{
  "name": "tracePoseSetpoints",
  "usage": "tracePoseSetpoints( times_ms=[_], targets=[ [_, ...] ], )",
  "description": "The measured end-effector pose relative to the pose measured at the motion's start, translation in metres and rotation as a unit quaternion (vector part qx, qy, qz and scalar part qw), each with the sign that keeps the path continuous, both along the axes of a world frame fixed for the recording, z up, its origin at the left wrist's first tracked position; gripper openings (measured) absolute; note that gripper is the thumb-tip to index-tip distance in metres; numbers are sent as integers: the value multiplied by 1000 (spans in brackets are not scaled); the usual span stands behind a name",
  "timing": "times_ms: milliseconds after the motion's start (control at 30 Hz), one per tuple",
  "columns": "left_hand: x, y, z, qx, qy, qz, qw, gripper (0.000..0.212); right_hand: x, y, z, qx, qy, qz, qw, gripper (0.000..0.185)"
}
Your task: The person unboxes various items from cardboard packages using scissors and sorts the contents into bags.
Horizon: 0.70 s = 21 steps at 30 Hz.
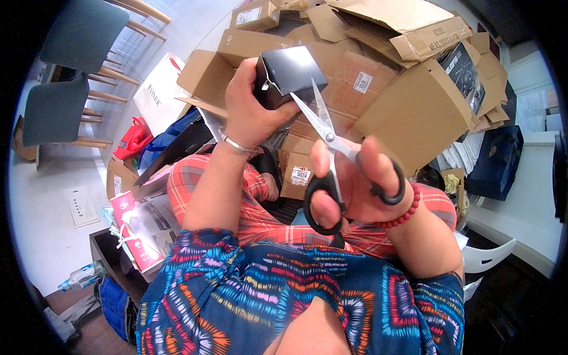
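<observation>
Raised in front of me, a small glossy black box (293,69) is gripped by my left hand (250,104), fingers on its left side and thumb along the lower edge. A torn white spot shows on the box's left face. My right hand (359,177) holds a pair of scissors (329,137) by the black handle loops. Their metal blades are parted and point up at the box. The blade tips overlap its lower right corner in the picture; whether they touch it, I cannot tell.
Flattened cardboard (364,75) and an open carton (208,75) lie ahead. On the left are a white paper bag (157,95), a red bag (134,138) and grey chairs (84,35). A pink box (135,230) and a plastic bottle (84,275) sit lower left; a navy bag (496,162) stands right.
</observation>
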<state>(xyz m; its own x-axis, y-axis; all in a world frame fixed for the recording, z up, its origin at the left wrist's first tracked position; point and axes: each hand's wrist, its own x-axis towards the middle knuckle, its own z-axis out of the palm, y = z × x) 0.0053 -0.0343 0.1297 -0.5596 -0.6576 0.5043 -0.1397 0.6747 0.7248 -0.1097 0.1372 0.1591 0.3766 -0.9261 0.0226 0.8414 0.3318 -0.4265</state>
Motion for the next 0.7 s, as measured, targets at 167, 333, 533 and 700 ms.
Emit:
tracePoseSetpoints(
  times_ms=[167,333,533,700],
  targets=[
    [-6,12,0,-65,-56,40,995,53,-4,-6,11,14,322,-63,944,39],
    [-11,25,2,-67,-45,29,996,52,-10,-5,12,42,184,-41,981,29],
    [-19,39,4,193,57,-56,978,57,3,-10,9,-74,-121,-4,990,32],
    [-25,50,-17,334,119,-94,930,69,-1,-15,29,-249,-302,118,913,25]
  ],
)
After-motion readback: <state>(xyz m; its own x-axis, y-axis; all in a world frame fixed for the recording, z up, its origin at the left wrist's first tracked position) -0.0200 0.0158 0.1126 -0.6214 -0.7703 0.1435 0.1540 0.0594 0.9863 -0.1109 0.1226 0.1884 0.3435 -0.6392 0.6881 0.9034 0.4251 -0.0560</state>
